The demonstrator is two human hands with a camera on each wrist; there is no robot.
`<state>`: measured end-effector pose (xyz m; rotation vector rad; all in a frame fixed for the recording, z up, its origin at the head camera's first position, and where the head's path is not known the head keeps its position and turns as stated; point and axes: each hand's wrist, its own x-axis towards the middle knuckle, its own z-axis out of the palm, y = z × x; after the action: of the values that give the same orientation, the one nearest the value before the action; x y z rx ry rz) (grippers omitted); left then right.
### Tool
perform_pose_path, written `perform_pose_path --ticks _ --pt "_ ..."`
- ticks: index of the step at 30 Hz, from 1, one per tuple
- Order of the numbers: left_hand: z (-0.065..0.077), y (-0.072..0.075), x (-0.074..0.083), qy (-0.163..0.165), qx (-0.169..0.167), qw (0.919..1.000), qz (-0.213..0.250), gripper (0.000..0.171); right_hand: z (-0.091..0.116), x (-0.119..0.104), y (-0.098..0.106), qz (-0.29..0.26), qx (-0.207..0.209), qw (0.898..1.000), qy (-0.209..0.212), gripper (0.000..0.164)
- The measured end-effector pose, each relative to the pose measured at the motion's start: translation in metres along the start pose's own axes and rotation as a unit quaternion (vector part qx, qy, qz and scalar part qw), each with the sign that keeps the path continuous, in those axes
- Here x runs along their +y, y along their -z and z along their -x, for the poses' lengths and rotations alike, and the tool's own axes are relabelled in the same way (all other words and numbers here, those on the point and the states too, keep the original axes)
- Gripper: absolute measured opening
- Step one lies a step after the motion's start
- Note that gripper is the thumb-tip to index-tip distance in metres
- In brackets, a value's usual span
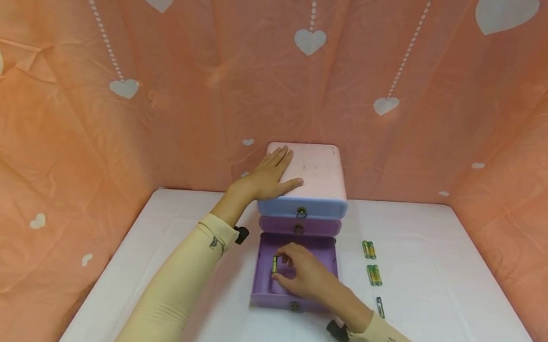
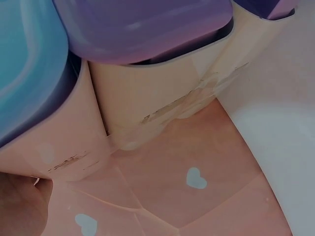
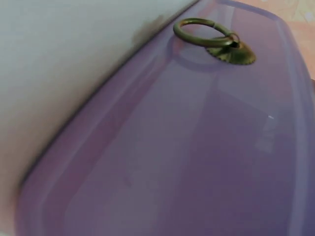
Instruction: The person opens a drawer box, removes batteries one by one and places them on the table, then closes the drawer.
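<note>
A small drawer cabinet with a pale pink top (image 1: 314, 170) stands against the back cloth. My left hand (image 1: 270, 177) rests flat on that top with fingers spread; part of it (image 2: 22, 204) shows in the left wrist view's lower corner. The bottom purple drawer (image 1: 259, 299) is pulled out. Over it, my right hand (image 1: 305, 273) pinches a green-and-yellow battery (image 1: 274, 265) by its ends, between thumb and fingertips. In the right wrist view, the purple drawer front (image 3: 162, 137) with its brass ring pull (image 3: 197, 30) fills most of the picture; the right hand is hardly visible there.
Right of the cabinet lie two pairs of green batteries (image 1: 369, 249) and a single darker battery (image 1: 380, 307) on the white tabletop (image 1: 446, 303). Above the open drawer are a purple drawer front (image 1: 318, 228) and a blue one (image 1: 325, 209). Orange cloth (image 1: 247, 49) encloses the table.
</note>
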<state>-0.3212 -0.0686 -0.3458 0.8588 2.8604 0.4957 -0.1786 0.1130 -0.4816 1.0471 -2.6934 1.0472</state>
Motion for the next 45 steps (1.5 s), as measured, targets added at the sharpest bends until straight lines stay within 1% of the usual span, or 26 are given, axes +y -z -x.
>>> perform_pose_path --ticks 2,8,15,23,29,35,38,42,45 --pt "0.000 0.000 0.000 0.001 0.000 1.0000 0.002 0.094 0.003 0.001 0.003 0.000 0.001 1.000 0.000 0.039" --pt "-0.001 0.000 -0.001 0.001 0.001 1.0000 0.001 0.095 0.013 0.001 0.012 0.005 0.000 1.000 -0.019 0.039" --pt "-0.002 -0.001 -0.002 0.004 0.000 1.0000 -0.001 0.095 0.024 0.003 0.023 0.017 0.016 0.999 -0.034 0.040" --pt "-0.003 -0.001 -0.003 0.006 -0.002 1.0000 -0.003 0.095 0.035 0.008 0.033 0.029 0.038 0.999 -0.019 0.041" --pt "-0.003 -0.001 -0.002 0.007 -0.003 1.0000 -0.005 0.095 0.047 0.015 0.043 0.021 0.039 0.999 -0.004 0.040" --pt "-0.002 -0.001 -0.001 0.007 -0.007 0.9999 -0.005 0.095 0.063 0.022 0.054 0.031 0.042 0.999 -0.011 0.040" --pt "-0.003 0.000 -0.001 0.006 -0.007 0.9999 -0.007 0.095 0.071 0.025 0.059 0.025 0.044 0.999 -0.017 0.040" --pt "-0.003 0.000 -0.001 0.008 -0.006 0.9999 -0.003 0.095 0.079 0.029 0.066 0.013 0.054 0.998 -0.011 0.040" --pt "-0.002 -0.001 -0.001 0.009 -0.006 0.9999 0.000 0.096 0.086 0.032 0.071 0.015 0.062 0.998 -0.008 0.040"
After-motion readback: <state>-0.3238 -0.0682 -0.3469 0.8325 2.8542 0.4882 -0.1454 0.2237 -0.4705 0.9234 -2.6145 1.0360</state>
